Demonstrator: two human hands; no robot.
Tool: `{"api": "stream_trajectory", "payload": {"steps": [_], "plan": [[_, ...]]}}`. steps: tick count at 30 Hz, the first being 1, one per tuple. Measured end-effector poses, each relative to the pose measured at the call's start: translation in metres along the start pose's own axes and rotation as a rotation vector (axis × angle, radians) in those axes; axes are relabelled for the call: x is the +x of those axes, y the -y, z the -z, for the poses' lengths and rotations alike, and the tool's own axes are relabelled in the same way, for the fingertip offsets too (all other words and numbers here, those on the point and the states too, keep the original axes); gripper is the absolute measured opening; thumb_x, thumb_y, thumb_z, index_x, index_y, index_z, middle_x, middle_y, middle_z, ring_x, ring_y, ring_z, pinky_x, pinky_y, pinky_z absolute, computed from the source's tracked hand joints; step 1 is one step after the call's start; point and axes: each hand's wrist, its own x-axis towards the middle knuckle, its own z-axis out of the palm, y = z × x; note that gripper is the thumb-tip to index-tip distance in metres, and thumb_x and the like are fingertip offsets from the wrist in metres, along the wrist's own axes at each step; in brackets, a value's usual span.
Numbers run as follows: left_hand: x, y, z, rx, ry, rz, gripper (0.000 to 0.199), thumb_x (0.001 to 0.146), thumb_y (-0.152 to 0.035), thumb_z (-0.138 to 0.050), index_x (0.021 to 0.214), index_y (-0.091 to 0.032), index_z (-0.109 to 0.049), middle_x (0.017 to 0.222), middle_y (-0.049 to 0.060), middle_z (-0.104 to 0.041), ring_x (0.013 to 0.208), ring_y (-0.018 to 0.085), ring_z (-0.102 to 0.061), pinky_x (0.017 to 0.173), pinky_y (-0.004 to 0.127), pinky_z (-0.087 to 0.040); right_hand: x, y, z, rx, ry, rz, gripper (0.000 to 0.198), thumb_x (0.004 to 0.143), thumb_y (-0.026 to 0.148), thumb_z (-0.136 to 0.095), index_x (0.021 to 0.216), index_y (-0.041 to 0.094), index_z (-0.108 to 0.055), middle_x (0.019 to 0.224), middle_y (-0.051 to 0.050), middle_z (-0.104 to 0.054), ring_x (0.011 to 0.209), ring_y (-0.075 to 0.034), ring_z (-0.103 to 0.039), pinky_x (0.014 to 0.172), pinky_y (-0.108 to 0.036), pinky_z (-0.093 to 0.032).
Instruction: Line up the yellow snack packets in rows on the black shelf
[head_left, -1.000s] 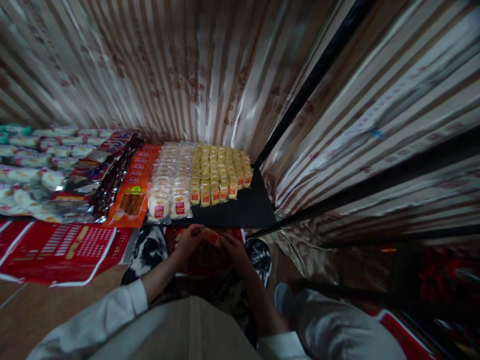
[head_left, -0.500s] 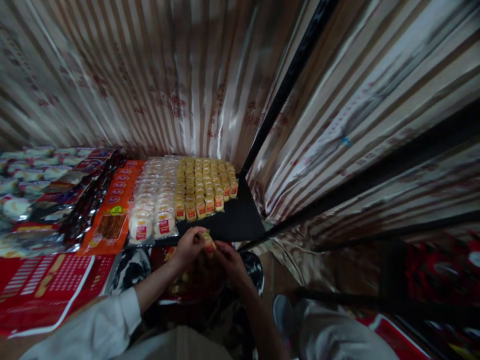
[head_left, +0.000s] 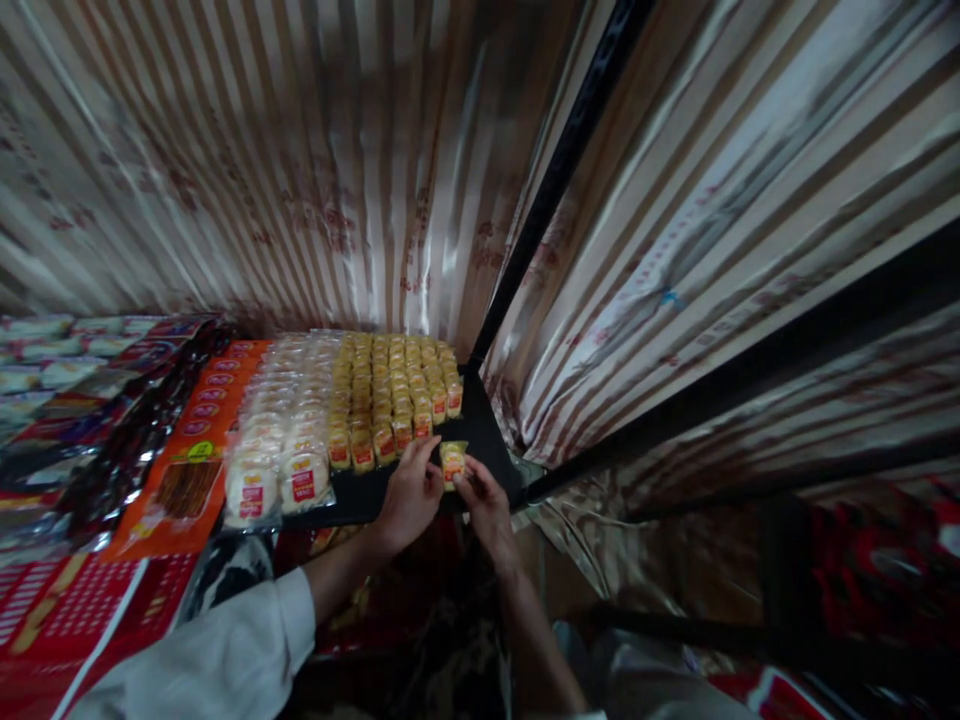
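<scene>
Over the shelf's front edge I hold a small yellow-wrapped snack packet [head_left: 453,462] with a red label facing me. The thumb and fingers of my right hand [head_left: 487,505] pinch its lower right side. My left hand [head_left: 409,495] is just left of the packet, index finger stretched out and thumb apart; whether its fingertips touch the wrapper is hard to see. Behind my hands, matching yellow packets [head_left: 382,400] stand in tight rows on the black shelf [head_left: 480,430]. Left of them are rows of clear-wrapped round white cakes [head_left: 304,480] with red labels.
An orange snack bag [head_left: 187,470] and dark shiny packages [head_left: 135,440] lie farther left. Below the shelf are a red basket [head_left: 161,590] and, in shadow, more yellow packets [head_left: 360,600]. A black post [head_left: 555,190] rises at the shelf's back corner, before striped sheeting [head_left: 360,150].
Both hands have moved right and slightly forward with the packet, which is now upright, label showing. My left fingers have loosened from it. The view has shifted a little.
</scene>
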Motion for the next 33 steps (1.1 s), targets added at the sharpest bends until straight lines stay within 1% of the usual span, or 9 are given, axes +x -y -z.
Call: {"api": "stream_trajectory", "payload": {"steps": [2, 5, 8, 13, 16, 20, 23, 28, 33], "plan": [[0.000, 0.000, -0.007, -0.009, -0.008, -0.008, 0.044, 0.078, -0.009, -0.040, 0.121, -0.017, -0.046, 0.125, 0.011, -0.048, 0.087, 0.013, -0.059, 0.086, 0.031, -0.049, 0.018, -0.004, 0.001, 0.034, -0.026, -0.007, 0.039, 0.068, 0.036, -0.066, 0.104, 0.020, -0.062, 0.096, -0.005, -0.069, 0.087, -0.020, -0.064, 0.081, -0.033, -0.050], [-0.001, 0.006, -0.018, -0.003, 0.046, -0.007, 0.043, 0.078, -0.007, -0.039, 0.119, -0.017, -0.047, 0.126, 0.010, -0.049, 0.095, 0.014, -0.058, 0.091, 0.032, -0.047, 0.045, -0.014, -0.002, -0.002, -0.100, -0.003, 0.041, 0.067, 0.037, -0.065, 0.103, 0.018, -0.062, 0.098, -0.007, -0.067, 0.086, -0.019, -0.063, 0.079, -0.033, -0.051], [0.003, 0.013, -0.028, 0.006, 0.098, 0.045, 0.043, 0.079, -0.009, -0.039, 0.120, -0.015, -0.046, 0.131, 0.013, -0.046, 0.105, 0.016, -0.056, 0.095, 0.034, -0.045, 0.068, -0.024, -0.010, -0.068, -0.133, 0.024, 0.042, 0.069, 0.037, -0.061, 0.106, 0.017, -0.061, 0.101, -0.008, -0.065, 0.088, -0.019, -0.061, 0.079, -0.033, -0.051], [0.013, 0.018, -0.036, 0.042, 0.167, 0.164, 0.040, 0.081, -0.013, -0.041, 0.119, -0.011, -0.050, 0.136, 0.015, -0.041, 0.125, 0.021, -0.041, 0.104, 0.036, -0.036, 0.092, -0.032, -0.022, -0.235, -0.146, 0.085, 0.040, 0.072, 0.038, -0.056, 0.105, 0.016, -0.063, 0.099, -0.009, -0.064, 0.085, -0.019, -0.061, 0.078, -0.032, -0.050], [0.017, 0.022, -0.038, 0.042, 0.185, 0.213, 0.039, 0.081, -0.014, -0.041, 0.119, -0.012, -0.050, 0.138, 0.015, -0.039, 0.125, 0.020, -0.041, 0.103, 0.034, -0.037, 0.098, -0.035, -0.024, -0.326, -0.146, 0.112, 0.041, 0.073, 0.039, -0.054, 0.104, 0.014, -0.063, 0.097, -0.010, -0.063, 0.084, -0.019, -0.060, 0.079, -0.033, -0.049], [0.019, 0.032, -0.043, 0.018, 0.138, 0.193, 0.038, 0.079, -0.011, -0.042, 0.116, -0.012, -0.051, 0.135, 0.014, -0.043, 0.125, 0.019, -0.042, 0.103, 0.033, -0.037, 0.100, -0.038, -0.027, -0.409, -0.141, 0.135, 0.038, 0.075, 0.038, -0.052, 0.105, 0.017, -0.061, 0.093, -0.008, -0.065, 0.084, -0.019, -0.060, 0.079, -0.033, -0.048], [0.022, 0.038, -0.047, -0.021, 0.111, 0.170, 0.040, 0.078, -0.010, -0.042, 0.117, -0.014, -0.050, 0.135, 0.012, -0.044, 0.126, 0.018, -0.041, 0.106, 0.033, -0.034, 0.099, -0.039, -0.030, -0.372, -0.159, 0.141, 0.034, 0.075, 0.035, -0.052, 0.104, 0.018, -0.059, 0.096, -0.007, -0.065, 0.084, -0.018, -0.060, 0.077, -0.032, -0.049], [0.027, 0.042, -0.047, -0.066, 0.122, 0.213, 0.046, 0.074, -0.006, -0.043, 0.119, -0.014, -0.049, 0.137, 0.011, -0.043, 0.128, 0.019, -0.039, 0.109, 0.034, -0.029, 0.097, -0.040, -0.035, -0.335, -0.181, 0.134, 0.025, 0.075, 0.033, -0.052, 0.095, 0.018, -0.056, 0.090, -0.005, -0.064, 0.082, -0.017, -0.061, 0.077, -0.031, -0.049], [0.024, 0.043, -0.046, -0.108, 0.083, 0.173, 0.047, 0.071, -0.002, -0.043, 0.114, -0.017, -0.052, 0.130, 0.010, -0.050, 0.119, 0.018, -0.048, 0.105, 0.035, -0.035, 0.096, -0.043, -0.035, -0.325, -0.167, 0.157, 0.027, 0.075, 0.035, -0.052, 0.096, 0.018, -0.056, 0.094, -0.007, -0.063, 0.085, -0.018, -0.060, 0.078, -0.031, -0.049]]}}
